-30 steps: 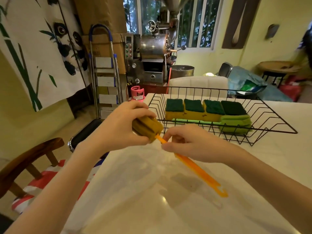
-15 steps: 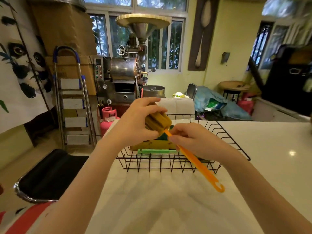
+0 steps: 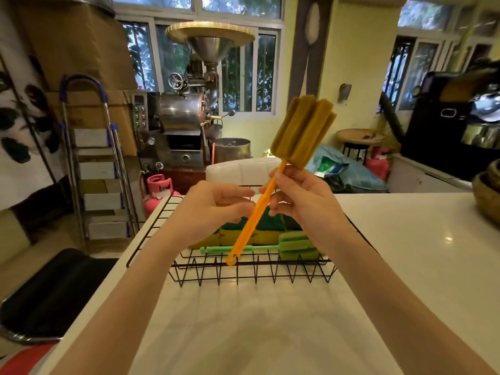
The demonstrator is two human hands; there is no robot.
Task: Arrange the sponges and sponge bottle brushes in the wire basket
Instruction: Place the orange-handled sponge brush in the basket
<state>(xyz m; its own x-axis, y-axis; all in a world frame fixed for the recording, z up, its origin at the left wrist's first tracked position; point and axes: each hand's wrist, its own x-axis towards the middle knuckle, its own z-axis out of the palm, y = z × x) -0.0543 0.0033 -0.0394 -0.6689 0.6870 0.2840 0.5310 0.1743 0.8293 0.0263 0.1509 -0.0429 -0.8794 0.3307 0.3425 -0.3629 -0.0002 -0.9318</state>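
Observation:
My right hand [image 3: 300,197] grips the orange handle of a sponge bottle brush [image 3: 301,131], held upright and tilted above the black wire basket [image 3: 243,272]. Its mustard sponge head points up to the right and its hooked end hangs over the basket's near rim. My left hand [image 3: 213,208] hovers just left of the handle, fingers loosely curled and holding nothing. Inside the basket lie yellow sponges with green scouring tops [image 3: 266,235], partly hidden by my hands, and a green bottle brush [image 3: 286,247] lying along the front.
The basket stands at the far edge of a white countertop [image 3: 405,266]. A woven bowl [image 3: 487,196] sits at the counter's right edge. Beyond the counter are a white chair back [image 3: 238,169], a pink gas cylinder [image 3: 158,189], a stepladder [image 3: 100,171] and a metal roasting machine [image 3: 189,123].
My left hand has let go of the sponge head. My right hand has swung the brush upright, head up and to the right. The view has tilted up and moved closer to the basket.

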